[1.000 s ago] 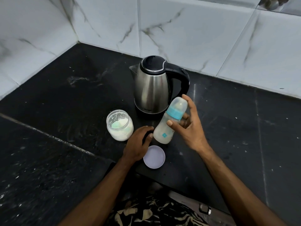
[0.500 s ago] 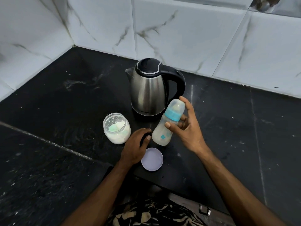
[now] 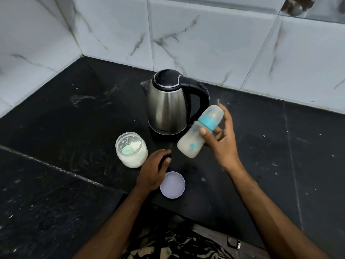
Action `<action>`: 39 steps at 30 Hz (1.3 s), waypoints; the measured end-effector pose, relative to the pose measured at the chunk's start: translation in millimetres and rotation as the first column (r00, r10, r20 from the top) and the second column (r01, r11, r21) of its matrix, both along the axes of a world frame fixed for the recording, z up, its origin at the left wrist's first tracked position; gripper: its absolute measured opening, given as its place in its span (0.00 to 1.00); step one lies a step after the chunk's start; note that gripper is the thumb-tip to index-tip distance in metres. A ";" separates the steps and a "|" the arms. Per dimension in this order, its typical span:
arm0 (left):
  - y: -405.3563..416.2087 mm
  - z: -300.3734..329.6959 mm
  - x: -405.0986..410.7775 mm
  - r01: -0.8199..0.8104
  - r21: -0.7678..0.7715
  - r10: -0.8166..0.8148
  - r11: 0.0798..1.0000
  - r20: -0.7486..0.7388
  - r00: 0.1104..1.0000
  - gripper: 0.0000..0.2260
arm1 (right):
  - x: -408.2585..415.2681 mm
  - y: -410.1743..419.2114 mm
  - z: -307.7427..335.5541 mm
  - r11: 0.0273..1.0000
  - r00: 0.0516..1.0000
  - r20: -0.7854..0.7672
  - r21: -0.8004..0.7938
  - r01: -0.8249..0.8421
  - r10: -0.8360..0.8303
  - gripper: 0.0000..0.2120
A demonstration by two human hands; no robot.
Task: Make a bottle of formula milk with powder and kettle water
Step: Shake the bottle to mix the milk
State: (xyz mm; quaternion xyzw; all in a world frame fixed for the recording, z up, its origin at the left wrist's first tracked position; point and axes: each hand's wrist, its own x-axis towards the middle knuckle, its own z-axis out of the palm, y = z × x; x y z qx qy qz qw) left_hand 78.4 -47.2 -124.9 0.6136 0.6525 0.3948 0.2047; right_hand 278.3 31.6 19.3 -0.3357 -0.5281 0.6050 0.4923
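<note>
Lilac lid (image 3: pixel 172 185) lies nearest the table's front edge, left hand (image 3: pixel 153 170) resting beside it, fingers loosely curled, holding nothing. Right hand (image 3: pixel 223 141) grasps the capped bottle (image 3: pixel 200 131), milky inside, off the table, long axis tilted, cap up-right toward the kettle (image 3: pixel 168 107); likely shaking. Powder jar (image 3: pixel 131 149) open, left; kettle print unreadable.

We grip the tilted baby bottle (image 3: pixel 197 136) in our right hand (image 3: pixel 222 141); our left hand (image 3: pixel 152 170) rests on the counter (image 3: pixel 74 118) between powder jar (image 3: pixel 131 149) and lid (image 3: pixel 172 185), kettle (image 3: pixel 168 107) behind.
</note>
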 end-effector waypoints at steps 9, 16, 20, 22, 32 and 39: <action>6.7 -5.0 -5.4 0.134 -0.033 -0.130 0.990 0.105 0.986 0.12 | -18.4 -35.9 -28.3 0.966 0.973 0.049 -0.141 -0.218 0.226 0.42; -2.2 -0.7 1.6 -0.005 -0.005 0.005 1.000 0.001 1.000 0.21 | -14.3 -3.3 -15.3 0.950 0.949 -0.239 -0.284 0.132 -0.204 0.35; 3.3 -3.9 -4.2 0.079 0.020 -0.080 0.997 0.046 0.996 0.14 | -19.6 -26.0 -29.8 0.972 0.997 -0.023 -0.223 -0.072 0.068 0.38; 5.7 -4.5 -6.8 0.154 -0.009 -0.152 0.988 0.105 0.983 0.12 | -19.9 -34.0 -34.2 0.968 0.964 0.130 -0.133 -0.214 0.231 0.39; 3.3 -1.0 -4.7 0.070 -0.053 -0.065 0.996 0.093 0.994 0.15 | -24.6 -32.3 -29.1 0.975 0.998 -0.007 -0.212 -0.058 0.058 0.37; -2.9 6.1 3.2 -0.016 0.045 0.015 0.999 0.010 1.000 0.20 | -14.1 -7.5 -21.7 0.949 0.967 -0.169 -0.286 0.136 -0.189 0.33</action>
